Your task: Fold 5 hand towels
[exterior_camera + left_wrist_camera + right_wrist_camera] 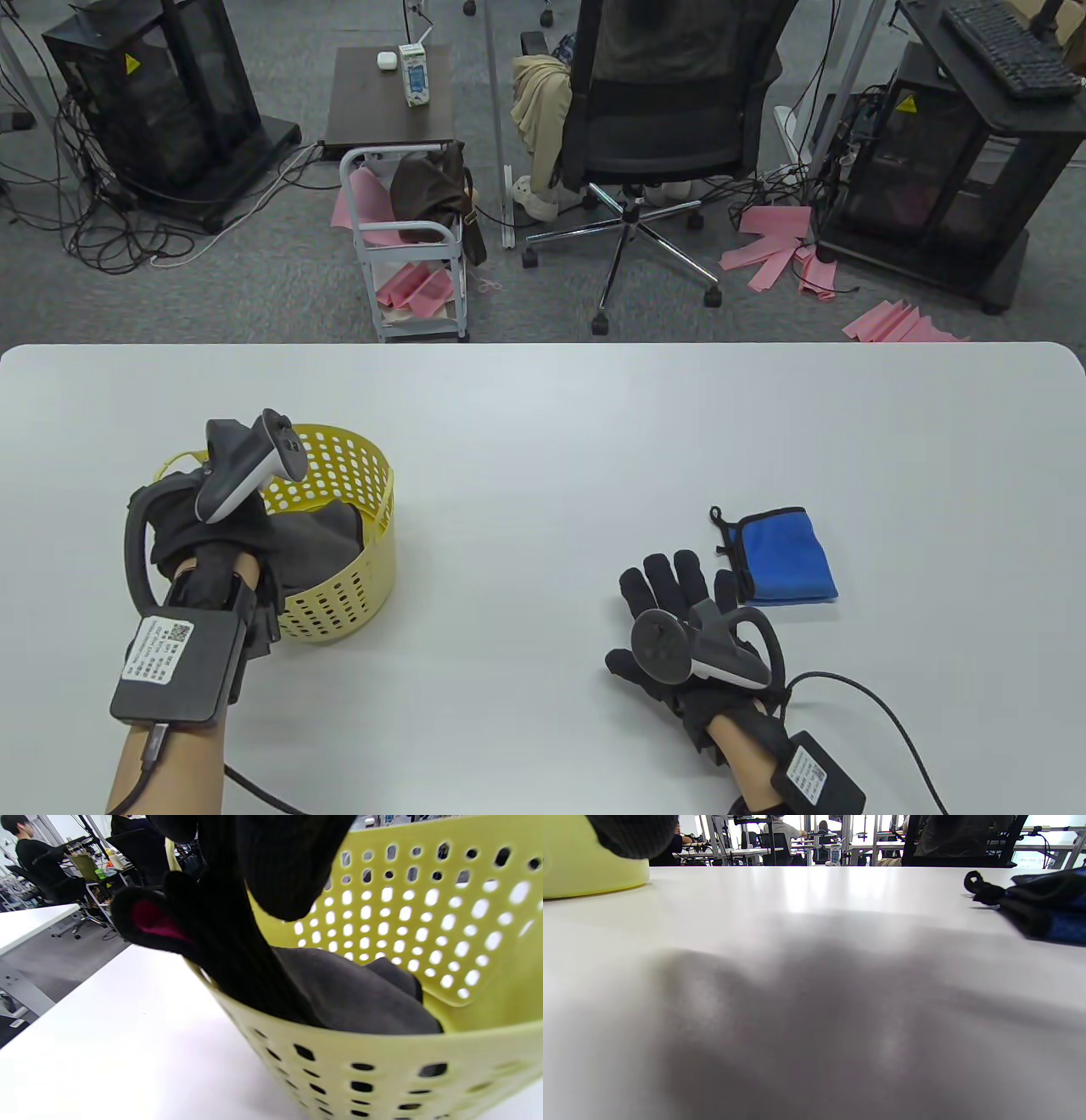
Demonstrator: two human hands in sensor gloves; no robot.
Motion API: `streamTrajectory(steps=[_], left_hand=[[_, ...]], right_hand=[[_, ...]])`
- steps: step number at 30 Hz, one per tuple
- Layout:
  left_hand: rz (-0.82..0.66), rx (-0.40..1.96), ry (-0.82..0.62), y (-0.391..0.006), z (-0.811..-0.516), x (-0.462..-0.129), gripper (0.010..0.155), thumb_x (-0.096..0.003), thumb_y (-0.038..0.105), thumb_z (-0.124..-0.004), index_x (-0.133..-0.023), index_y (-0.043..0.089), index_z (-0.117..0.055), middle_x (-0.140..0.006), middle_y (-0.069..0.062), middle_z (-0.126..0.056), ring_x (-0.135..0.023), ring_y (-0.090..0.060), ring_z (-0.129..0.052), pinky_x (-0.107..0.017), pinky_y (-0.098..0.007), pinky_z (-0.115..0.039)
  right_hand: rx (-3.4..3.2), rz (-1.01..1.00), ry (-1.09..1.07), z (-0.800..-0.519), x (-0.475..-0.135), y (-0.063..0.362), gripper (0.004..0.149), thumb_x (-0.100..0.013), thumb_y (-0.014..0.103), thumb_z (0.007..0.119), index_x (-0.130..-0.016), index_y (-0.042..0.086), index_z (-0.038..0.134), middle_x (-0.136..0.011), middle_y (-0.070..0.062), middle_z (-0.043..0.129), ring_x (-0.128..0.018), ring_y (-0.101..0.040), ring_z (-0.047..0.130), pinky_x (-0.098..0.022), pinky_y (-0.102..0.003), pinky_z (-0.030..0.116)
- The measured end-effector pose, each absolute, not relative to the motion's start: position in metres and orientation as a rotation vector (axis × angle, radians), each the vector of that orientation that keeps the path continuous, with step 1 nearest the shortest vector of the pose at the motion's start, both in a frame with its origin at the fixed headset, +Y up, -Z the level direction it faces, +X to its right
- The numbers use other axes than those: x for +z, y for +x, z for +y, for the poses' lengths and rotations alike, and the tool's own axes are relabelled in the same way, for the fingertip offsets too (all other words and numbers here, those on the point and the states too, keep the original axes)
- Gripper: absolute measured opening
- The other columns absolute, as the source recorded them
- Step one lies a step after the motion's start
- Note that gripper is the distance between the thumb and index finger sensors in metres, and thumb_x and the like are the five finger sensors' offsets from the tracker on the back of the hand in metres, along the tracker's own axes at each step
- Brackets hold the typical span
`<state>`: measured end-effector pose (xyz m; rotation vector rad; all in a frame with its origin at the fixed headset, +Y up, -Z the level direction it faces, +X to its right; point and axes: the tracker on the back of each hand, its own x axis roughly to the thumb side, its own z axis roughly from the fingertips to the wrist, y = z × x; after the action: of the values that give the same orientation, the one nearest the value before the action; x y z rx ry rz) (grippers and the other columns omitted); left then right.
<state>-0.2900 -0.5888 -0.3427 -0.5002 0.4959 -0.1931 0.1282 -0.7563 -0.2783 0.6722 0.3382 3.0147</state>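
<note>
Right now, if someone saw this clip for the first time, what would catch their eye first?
Probably the yellow perforated basket on the table's left, with the left hand reaching into it onto a dark grey towel. Next, the folded blue towel on the right, lying just beyond the right hand, which rests flat on the white table with fingers spread.

Grey carpet [254,297] lies beyond the white table [543,407]. A black office chair [670,110] stands there, near a small white cart [407,246].
</note>
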Motion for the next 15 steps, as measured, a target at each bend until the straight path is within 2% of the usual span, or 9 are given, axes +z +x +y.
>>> streamTrajectory(steps=[4, 8, 15], left_hand=[[0.497, -0.258, -0.508, -0.2911, -0.5942, -0.3443, 0.066, -0.0519, 0.025, -0.087, -0.111, 0.033, -0.059, -0.116, -0.006, -0.066, -0.107, -0.041, -0.053, -0.078, -0.067, -0.035], [0.465, -0.286, -0.420, -0.2905, -0.5916, -0.3434, 0.053, -0.0502, 0.023, -0.089, -0.100, 0.038, -0.076, -0.104, 0.003, -0.084, -0.104, -0.036, -0.066, -0.077, -0.067, -0.041], [0.442, -0.230, -0.363, -0.2920, -0.5867, -0.3406, 0.044, -0.0500, 0.029, -0.088, -0.094, 0.035, -0.086, -0.102, 0.004, -0.087, -0.104, -0.037, -0.069, -0.077, -0.070, -0.039]], right_hand=[[3.012, 0.333, 0.669, -0.7559, -0.2780, 0.1289, 0.087, -0.058, 0.065, 0.059, -0.114, 0.010, 0.020, -0.120, -0.027, 0.017, -0.101, -0.058, 0.014, -0.060, -0.082, 0.022], [3.010, 0.322, 0.665, -0.7553, -0.2783, 0.1295, 0.087, -0.058, 0.065, 0.059, -0.114, 0.010, 0.020, -0.120, -0.027, 0.018, -0.101, -0.058, 0.015, -0.060, -0.082, 0.022], [3.004, 0.321, 0.659, -0.7549, -0.2780, 0.1302, 0.086, -0.058, 0.064, 0.059, -0.114, 0.010, 0.021, -0.120, -0.027, 0.018, -0.101, -0.058, 0.015, -0.060, -0.082, 0.023]])
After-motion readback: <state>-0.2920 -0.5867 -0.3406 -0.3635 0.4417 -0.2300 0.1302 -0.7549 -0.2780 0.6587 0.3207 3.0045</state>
